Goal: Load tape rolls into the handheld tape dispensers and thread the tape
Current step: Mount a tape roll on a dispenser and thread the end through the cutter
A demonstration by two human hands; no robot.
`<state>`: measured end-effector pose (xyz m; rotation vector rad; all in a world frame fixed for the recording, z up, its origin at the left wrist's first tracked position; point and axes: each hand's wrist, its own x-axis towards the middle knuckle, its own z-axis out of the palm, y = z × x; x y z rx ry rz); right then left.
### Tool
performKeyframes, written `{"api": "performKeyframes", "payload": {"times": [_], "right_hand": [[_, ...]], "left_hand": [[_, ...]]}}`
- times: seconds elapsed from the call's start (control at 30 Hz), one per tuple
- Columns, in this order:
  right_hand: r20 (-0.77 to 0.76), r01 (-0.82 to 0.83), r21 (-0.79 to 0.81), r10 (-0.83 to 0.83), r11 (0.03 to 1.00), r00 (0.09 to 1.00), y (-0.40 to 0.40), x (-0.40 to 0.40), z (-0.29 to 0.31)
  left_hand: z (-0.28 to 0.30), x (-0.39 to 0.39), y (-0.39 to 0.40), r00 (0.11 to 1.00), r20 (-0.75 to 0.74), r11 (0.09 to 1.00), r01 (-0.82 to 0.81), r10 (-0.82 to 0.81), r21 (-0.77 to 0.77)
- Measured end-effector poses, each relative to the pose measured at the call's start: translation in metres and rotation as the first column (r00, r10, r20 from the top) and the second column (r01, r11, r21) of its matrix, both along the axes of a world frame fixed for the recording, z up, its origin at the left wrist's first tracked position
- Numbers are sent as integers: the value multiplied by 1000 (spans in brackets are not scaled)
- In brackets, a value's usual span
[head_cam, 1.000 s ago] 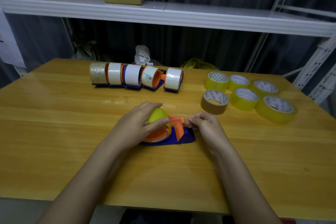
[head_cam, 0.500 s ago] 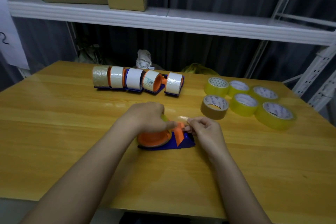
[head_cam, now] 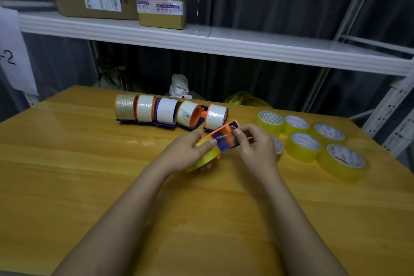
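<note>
I hold the dispenser point(head_cam: 224, 139) with its yellow roll point(head_cam: 207, 157) lifted above the tabletop point(head_cam: 89, 175), between my hands. My left hand point(head_cam: 186, 152) grips the roll, thumb on top. My right hand point(head_cam: 255, 148) pinches the dispenser's front end. Beyond my hands stands a row of loaded dispensers point(head_cam: 171, 112); to the right of my right hand lie spare rolls point(head_cam: 313, 141).

Six dispensers point(head_cam: 167, 114), six loose rolls point(head_cam: 304, 145).
</note>
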<state>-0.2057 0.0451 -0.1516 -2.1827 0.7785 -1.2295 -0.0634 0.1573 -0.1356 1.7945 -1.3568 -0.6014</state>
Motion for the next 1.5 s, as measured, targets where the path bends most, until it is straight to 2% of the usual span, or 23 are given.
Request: {"api": "performKeyframes", "payload": {"times": [0.07,0.23,0.3,0.47,0.63,0.7,0.93,1.1,1.5], "right_hand": [[32,-1,9,0,1000,999,-5,3,-5],[118,-10,112,-3,994,993,-9,1,-21],[126,-23,143,5,989,992,-11,-1,-24],[209,-18,173,-19,985,978,-19,-10,-23],[229,-37,103,12,994,973,-12,-10,-20],[231,-30,87,9,996,973,-10,-11,-20],[305,-61,232,-13,971,952,-5,-11,-22],[359,-98,301,-18,949,933,-6,-12,-20],[368,-81,313,-42,946,929,-7,-16,-18]], "left_hand": [[-2,0,-2,1000,7,999,-15,15,-44],[-11,7,-7,945,308,991,-85,113,-101],[-16,10,-6,930,355,992,-65,99,-107],[-21,16,-5,928,364,991,-36,82,-131],[-29,19,-7,895,398,970,-122,199,-209],[-31,18,-9,906,364,964,-142,218,-223],[-31,6,-8,892,341,936,-201,297,-291],[-25,-1,-4,908,305,923,-178,287,-341],[-28,-4,0,918,304,934,-152,255,-325]]}}
